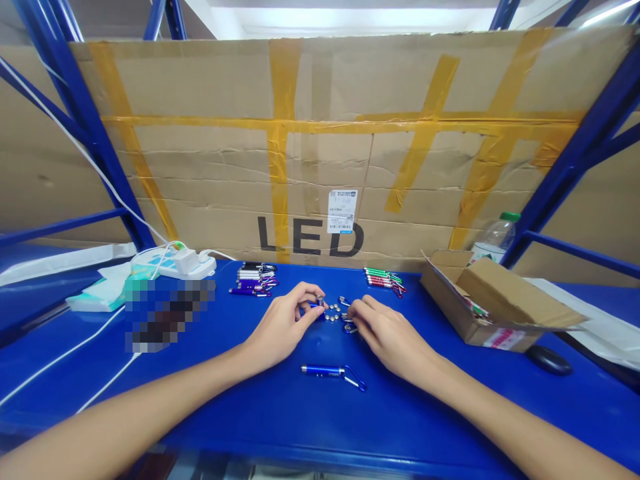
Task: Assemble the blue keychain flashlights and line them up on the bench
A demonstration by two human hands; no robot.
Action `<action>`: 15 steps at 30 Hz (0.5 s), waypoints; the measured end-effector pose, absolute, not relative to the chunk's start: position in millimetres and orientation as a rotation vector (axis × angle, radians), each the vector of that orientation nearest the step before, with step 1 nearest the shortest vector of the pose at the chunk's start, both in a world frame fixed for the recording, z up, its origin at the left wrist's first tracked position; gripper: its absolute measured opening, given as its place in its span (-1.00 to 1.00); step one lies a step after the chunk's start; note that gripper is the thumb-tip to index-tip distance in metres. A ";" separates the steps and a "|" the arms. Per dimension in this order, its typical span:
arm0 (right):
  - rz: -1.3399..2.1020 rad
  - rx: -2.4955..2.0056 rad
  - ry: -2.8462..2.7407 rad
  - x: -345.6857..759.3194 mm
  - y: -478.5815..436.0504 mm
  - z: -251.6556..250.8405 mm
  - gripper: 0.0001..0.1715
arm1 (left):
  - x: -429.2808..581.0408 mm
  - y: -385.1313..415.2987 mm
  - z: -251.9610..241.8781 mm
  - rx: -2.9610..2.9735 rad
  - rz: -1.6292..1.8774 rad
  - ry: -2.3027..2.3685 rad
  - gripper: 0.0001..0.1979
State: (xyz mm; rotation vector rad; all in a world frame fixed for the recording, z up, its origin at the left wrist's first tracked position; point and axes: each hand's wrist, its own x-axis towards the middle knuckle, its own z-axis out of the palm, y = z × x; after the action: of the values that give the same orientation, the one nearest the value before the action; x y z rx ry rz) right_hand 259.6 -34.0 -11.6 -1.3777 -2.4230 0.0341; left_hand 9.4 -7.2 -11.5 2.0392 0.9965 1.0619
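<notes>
Head | left fingers (306,289) partly hide small tube (321,303) | right fingers (361,309): contact unclear

From button cells (338,309): gap at 12 o'clock; left hand (293,313) blocks 9, right hand (380,325) 3, blue penlight (325,371) 6.

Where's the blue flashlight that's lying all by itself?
In the head view, the flashlight lies on the table near the middle, below the gap between the left hand and the right hand.

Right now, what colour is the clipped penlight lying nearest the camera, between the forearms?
Blue penlight, with a silver tip; best seen in the head view.
</notes>
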 end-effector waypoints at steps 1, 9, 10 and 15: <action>0.036 -1.360 -2.438 259.4 -34.5 -11.9 -0.79 | 9.5 -7.5 -10.5 2.032 1.076 0.985 -0.80; 0.031 -1.241 -2.510 261.3 -35.3 -14.3 -0.79 | 7.8 -9.2 -8.8 2.070 1.103 1.008 -0.78; 0.037 -1.234 -2.506 261.8 -35.1 -14.4 -0.81 | 7.8 -8.8 -9.5 2.081 1.098 1.009 -0.78; 0.073 -1.222 -2.457 261.1 -35.5 -12.8 -0.83 | 8.6 -7.4 -12.4 2.134 1.020 0.989 -0.79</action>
State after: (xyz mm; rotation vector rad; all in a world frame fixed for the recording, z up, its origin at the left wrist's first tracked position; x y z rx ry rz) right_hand 261.1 -35.5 -12.8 -1.2225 -2.4572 0.0735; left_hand 8.6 -7.4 -12.4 2.1343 0.9892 1.0197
